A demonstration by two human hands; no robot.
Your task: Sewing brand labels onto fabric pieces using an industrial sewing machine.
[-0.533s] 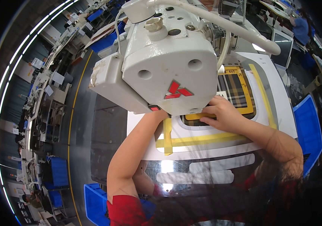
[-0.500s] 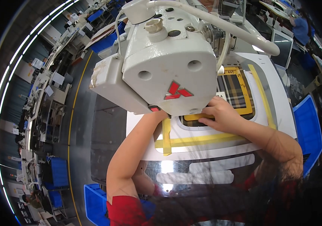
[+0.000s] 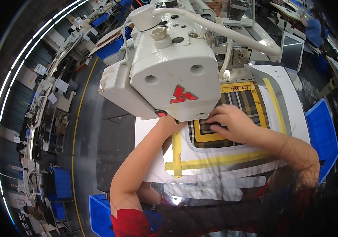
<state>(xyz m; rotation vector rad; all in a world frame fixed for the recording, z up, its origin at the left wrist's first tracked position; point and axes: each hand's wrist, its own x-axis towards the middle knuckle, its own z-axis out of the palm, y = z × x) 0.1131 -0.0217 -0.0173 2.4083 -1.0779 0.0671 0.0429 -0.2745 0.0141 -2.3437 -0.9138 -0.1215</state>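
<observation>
A plaid fabric piece (image 3: 249, 103) in brown, black and white lies under a yellow frame (image 3: 211, 138), set in a white template (image 3: 200, 149) edged with yellow tape. Over the frame's opening, beside the sewing machine head (image 3: 177, 81), is my right hand (image 3: 234, 123). Its fingers are bent, with thumb and fingers apart and nothing visible between them. My left hand (image 3: 171, 124) reaches in at the left of the machine head, which hides its fingers. The needle area is also hidden behind the head.
A white hose (image 3: 232, 31) arches over the machine. One blue bin (image 3: 322, 136) stands at right, another (image 3: 99, 215) at lower left. A screen (image 3: 292, 51) is at the back right. Beyond the yellow floor line (image 3: 74, 130) run cluttered workbenches.
The template with the yellow frame and fabric has slid nearer to me. My right hand has stayed by the machine head, its fingers shifted slightly. A small white tag beside it no longer shows.
</observation>
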